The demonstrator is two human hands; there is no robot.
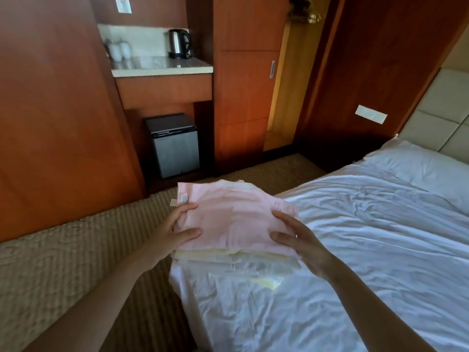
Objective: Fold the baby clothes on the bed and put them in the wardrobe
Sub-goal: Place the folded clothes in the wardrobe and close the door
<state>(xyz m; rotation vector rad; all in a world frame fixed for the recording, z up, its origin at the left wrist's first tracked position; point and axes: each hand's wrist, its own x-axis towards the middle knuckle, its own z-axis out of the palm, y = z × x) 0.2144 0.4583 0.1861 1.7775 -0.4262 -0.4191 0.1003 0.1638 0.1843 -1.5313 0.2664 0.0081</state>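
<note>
Head view, from where the person stands at the bed's corner: the left hand and right hand hold a stack of folded baby clothes between them, pink on top and cream layers below. Each grip is narrow and pinches one side of the pile, thumb on top, with the rest of the fingers hidden underneath. The stack seems lifted just clear of the bed. Just below the grip, a pale yellow piece lies on the sheet. Folding looks mostly done, and I'd say carrying is the step in hand. The wardrobe stands well beyond the grip with its door ajar. The walk over calls for keeping the pile level and squeezed so no layer slides out.
</note>
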